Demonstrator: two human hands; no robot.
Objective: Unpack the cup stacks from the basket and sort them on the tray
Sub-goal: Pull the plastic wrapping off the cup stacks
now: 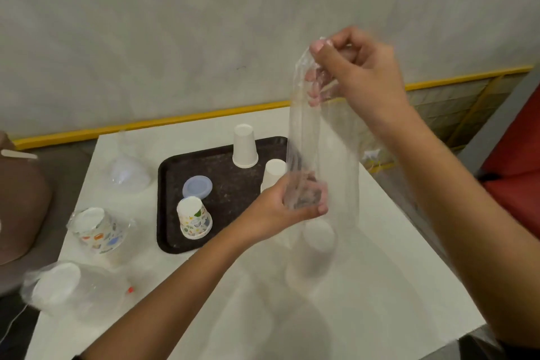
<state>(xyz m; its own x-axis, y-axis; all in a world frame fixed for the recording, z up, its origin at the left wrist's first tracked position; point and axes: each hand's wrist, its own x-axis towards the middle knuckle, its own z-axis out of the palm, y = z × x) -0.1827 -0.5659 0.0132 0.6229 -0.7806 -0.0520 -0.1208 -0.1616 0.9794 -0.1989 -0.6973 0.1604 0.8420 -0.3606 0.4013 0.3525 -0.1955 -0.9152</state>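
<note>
My right hand (pixel 361 73) pinches the top of a clear plastic sleeve (pixel 323 137) high above the table. My left hand (pixel 287 206) grips the same sleeve lower down. A white cup stack (pixel 318 238) stands upside down on the table beneath the sleeve, blurred through the plastic. On the black tray (pixel 228 187) stand a white cup stack (pixel 245 145), another white stack (pixel 273 172) partly behind my left hand, a patterned cup stack (pixel 194 218) and a bluish lid (pixel 197 186).
On the white table (pixel 380 286) left of the tray lie wrapped stacks: a patterned one (pixel 98 229), a white one (pixel 62 285) and clear lids (pixel 128 171). A brown seat (pixel 20 199) is at the left, a red seat (pixel 517 166) at the right.
</note>
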